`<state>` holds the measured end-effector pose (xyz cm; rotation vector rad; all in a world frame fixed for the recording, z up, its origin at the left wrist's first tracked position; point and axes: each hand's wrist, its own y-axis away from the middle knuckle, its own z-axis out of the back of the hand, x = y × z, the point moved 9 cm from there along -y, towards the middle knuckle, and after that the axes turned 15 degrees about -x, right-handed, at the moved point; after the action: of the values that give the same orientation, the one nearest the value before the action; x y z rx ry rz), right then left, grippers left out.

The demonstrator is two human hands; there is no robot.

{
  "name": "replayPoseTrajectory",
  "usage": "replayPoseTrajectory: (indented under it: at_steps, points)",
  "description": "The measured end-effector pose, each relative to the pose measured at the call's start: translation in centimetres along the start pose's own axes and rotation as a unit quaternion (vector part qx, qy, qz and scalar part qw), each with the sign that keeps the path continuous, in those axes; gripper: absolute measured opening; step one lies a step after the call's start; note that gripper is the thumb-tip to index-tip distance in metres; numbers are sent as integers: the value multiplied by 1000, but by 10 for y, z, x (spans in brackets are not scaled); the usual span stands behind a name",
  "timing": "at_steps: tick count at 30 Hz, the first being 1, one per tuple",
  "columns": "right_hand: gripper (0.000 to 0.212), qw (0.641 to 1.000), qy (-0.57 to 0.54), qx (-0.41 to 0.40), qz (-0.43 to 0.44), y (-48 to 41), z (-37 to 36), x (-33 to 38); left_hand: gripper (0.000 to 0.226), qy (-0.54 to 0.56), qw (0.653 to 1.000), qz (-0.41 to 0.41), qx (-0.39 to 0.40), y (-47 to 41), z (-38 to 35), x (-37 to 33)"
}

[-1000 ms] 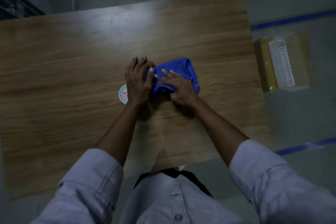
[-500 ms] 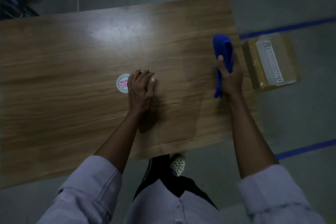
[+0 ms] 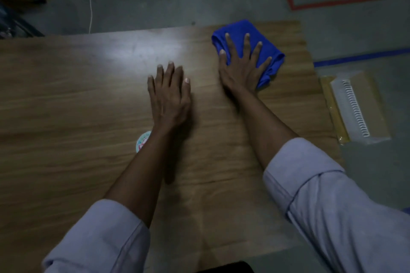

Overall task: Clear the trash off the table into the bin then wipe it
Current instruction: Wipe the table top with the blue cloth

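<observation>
Palm of right hand (image 3: pixel 241 75) pressed flat on blue cloth (image 3: pixel 236 29), fingers straight and spread, gripping nothing; cloth lies near far right corner of table (image 3: pixel 66 95). Left hand (image 3: pixel 169 97) rests flat on bare wood, fingers straight, holding nothing. Cloth looks soft, light and bunched (likely to ruck under a sideways push); judged best driven by broad pressure over its middle, or pinched at a fold to lift. Round sticker (image 3: pixel 142 142) partly under left forearm.

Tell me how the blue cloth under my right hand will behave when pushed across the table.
Probably floppy: the blue cloth lies bunched in soft folds. It likely slides easily, since the table looks glossy. Loose edges outside the spread right hand may drag and crumple.
</observation>
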<state>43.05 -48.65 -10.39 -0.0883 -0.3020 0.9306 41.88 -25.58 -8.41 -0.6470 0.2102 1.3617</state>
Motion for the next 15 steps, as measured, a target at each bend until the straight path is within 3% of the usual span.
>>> replayPoseTrajectory:
  at_steps: [4, 10, 13, 15]
  points:
    - [58, 997, -21, 25, 70, -29, -15, 48, 52, -22, 1000, -4, -1, -22, -11, 6]
    - [57, 974, -50, 69, 210, 13, -9, 65, 59, -1, 1000, 1, 2, -16, -11, 10]
    - [57, 968, -62, 95, 225, 46, 1, 42, 59, -21, 999, -30, 13, -10, -10, 3]
    - [63, 978, -55, 81, 186, 52, 16, 17, 60, -31, 995, -92, 13, -6, -4, -11]
